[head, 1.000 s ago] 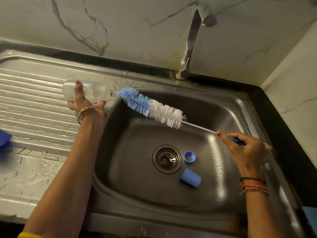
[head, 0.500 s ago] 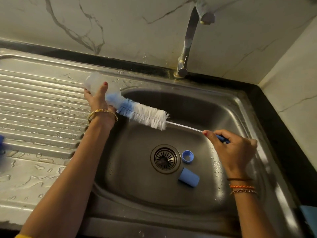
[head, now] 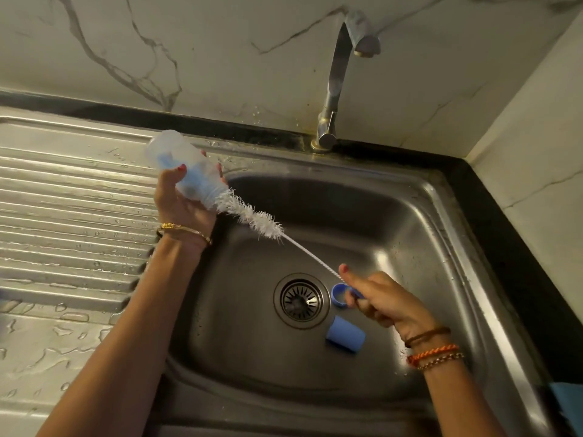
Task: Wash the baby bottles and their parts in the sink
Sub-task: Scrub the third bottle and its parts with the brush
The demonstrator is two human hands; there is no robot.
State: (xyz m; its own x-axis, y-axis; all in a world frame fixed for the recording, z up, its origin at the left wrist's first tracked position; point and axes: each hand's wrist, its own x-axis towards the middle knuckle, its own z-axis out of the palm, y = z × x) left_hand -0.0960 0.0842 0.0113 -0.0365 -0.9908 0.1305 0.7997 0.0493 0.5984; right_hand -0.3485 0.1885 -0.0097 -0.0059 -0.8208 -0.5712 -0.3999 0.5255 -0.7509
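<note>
My left hand (head: 179,200) grips a clear baby bottle (head: 176,162), tilted with its mouth toward the sink basin (head: 394,234). A bottle brush (head: 252,217) goes into the bottle: its blue bristles show through the plastic and its white bristles stick out of the mouth. My right hand (head: 381,302) holds the brush's blue handle over the basin, forefinger along the wire. On the basin floor lie a blue ring (head: 340,296) beside the drain (head: 299,300) and a blue cap (head: 345,338) on its side.
The tap (head: 334,89) stands behind the basin with no water running. A wet ribbed drainboard (head: 69,222) stretches to the left. Marble walls close the back and right sides. Something blue (head: 568,402) peeks in at the right edge.
My left hand lifted the bottle off the drainboard and brought it to the basin's edge. My right hand pushed the brush's blue end into the bottle.
</note>
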